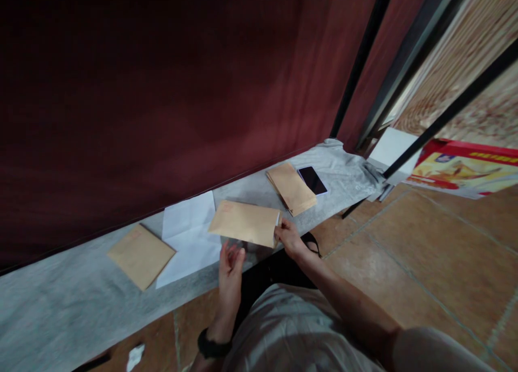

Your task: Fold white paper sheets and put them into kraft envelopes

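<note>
A brown paper envelope (pixel 246 221) is held above the bench by my right hand (pixel 289 238), whose fingers pinch its right end. A strip of white shows at that end. My left hand (pixel 231 264) is just below the envelope's left part, fingers apart and curved, holding nothing. Under and left of the envelope lies a creased white paper sheet (pixel 186 242). Another brown envelope (pixel 141 256) rests at the sheet's left edge. To the right sits a small stack of brown envelopes (pixel 293 188), with a dark-screened phone (pixel 312 180) beside it.
The narrow bench has a grey cloth cover (pixel 60 307). Behind it hangs a dark red curtain (pixel 182 91). Black poles (pixel 360 64) rise at the right, near a red and yellow box (pixel 465 167). A crumpled white scrap (pixel 135 356) lies on the tiled floor (pixel 404 264).
</note>
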A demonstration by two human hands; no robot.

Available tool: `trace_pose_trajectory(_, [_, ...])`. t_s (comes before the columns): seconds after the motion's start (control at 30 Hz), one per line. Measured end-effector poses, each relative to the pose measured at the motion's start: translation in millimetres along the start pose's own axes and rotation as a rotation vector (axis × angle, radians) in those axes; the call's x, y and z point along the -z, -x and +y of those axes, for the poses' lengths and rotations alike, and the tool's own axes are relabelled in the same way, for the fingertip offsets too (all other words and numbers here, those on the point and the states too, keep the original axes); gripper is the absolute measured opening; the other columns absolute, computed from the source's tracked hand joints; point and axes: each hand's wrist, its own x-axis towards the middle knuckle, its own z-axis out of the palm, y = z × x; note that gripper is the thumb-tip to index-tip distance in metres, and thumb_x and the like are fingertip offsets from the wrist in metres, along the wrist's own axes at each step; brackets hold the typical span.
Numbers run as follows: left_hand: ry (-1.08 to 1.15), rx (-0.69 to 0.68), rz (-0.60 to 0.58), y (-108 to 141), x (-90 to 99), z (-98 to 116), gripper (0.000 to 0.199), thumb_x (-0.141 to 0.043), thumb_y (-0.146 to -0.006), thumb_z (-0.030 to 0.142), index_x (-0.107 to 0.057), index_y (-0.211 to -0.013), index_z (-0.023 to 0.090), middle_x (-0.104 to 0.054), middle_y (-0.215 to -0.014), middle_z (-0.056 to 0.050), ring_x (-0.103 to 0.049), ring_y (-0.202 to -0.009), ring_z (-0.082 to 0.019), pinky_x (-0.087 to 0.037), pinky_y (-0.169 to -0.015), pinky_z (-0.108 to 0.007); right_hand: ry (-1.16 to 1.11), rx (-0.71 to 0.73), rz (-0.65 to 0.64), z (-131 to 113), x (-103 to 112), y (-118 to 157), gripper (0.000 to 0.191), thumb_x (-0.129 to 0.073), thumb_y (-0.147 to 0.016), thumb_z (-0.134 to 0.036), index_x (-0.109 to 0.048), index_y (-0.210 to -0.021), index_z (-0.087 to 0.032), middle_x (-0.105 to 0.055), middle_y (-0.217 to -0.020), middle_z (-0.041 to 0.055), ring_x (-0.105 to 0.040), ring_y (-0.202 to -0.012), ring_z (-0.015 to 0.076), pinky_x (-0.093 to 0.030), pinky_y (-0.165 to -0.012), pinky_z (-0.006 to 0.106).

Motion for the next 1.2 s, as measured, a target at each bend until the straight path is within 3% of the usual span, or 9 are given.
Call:
trace_pose_trajectory(0.1, [0.404, 0.363, -0.079, 11, -20.9, 1, 0.043, -0.078, -0.082, 0.042, -0.061, -0.116, 0.024, -0.069, -0.117, -0.008, -0.07, -0.107, -0.024, -0.061, -0.088, -0.041, -0.06, -0.016, 0.044, 8, -9, 0, 0.041, -0.071, -0.069, -0.057, -0.065, -0.09, -0.023, -0.072, -0.083, 0.0045, -0.067, -0.077, 0.0228, -0.053, -0.07, 0.035])
trace_pose_trajectory(0.2, [0.546, 0.498, -0.156, 11, -41.5, 10, 0.031, -0.082, -0.079, 0.03, -0.065, -0.103, 0.02, -0.074, -0.105, -0.005, -0.073, -0.089, -0.018, -0.063, -0.078, -0.034, -0.095, -0.036, 0.064, 15, -14, 2, 0.042, -0.073, -0.066, -0.054, -0.064, -0.092, -0.022, -0.073, -0.088, 0.0061, -0.067, -0.081, 0.0232, -0.053, -0.074, 0.035])
trace_pose_trajectory(0.33, [0.568, 0.502, -0.125, 3, -56.3, 15, 0.022, -0.079, -0.076, 0.014, -0.067, -0.095, 0.017, -0.075, -0.092, -0.002, -0.071, -0.074, -0.014, -0.061, -0.065, -0.026, -0.124, -0.048, 0.068, 16, -15, 5, 0.039, -0.074, -0.064, -0.048, -0.064, -0.092, -0.022, -0.073, -0.089, 0.0043, -0.066, -0.08, 0.0222, -0.053, -0.073, 0.033])
trace_pose_trajectory(0.47, [0.536, 0.505, -0.149, -4, -54.0, 12, 0.017, -0.073, -0.08, 0.01, -0.066, -0.095, 0.016, -0.076, -0.09, -0.004, -0.074, -0.073, -0.016, -0.061, -0.063, -0.027, -0.133, -0.06, 0.042, 12, -11, 6, 0.034, -0.073, -0.066, -0.044, -0.065, -0.088, -0.02, -0.07, -0.08, 0.0018, -0.064, -0.072, 0.0194, -0.051, -0.064, 0.029])
trace_pose_trajectory(0.9, [0.463, 0.52, -0.249, -20, -44.5, 12, 0.029, -0.078, -0.079, 0.017, -0.063, -0.104, 0.015, -0.077, -0.097, -0.011, -0.076, -0.077, -0.021, -0.061, -0.067, -0.029, -0.132, -0.112, 0.0, 12, -2, -1, 0.031, -0.077, -0.062, -0.047, -0.064, -0.073, -0.022, -0.068, -0.069, 0.0005, -0.06, -0.063, 0.0169, -0.049, -0.059, 0.028])
trace_pose_trajectory(1.2, [0.416, 0.422, -0.231, -17, -46.8, 7, 0.048, -0.085, -0.066, 0.01, -0.061, -0.106, 0.018, -0.076, -0.091, -0.004, -0.074, -0.073, -0.016, -0.057, -0.065, -0.023, -0.205, -0.111, 0.061, 19, -10, 0, 0.025, -0.082, -0.062, -0.037, -0.068, -0.076, -0.021, -0.072, -0.081, 0.0057, -0.064, -0.078, 0.0237, -0.052, -0.069, 0.033])
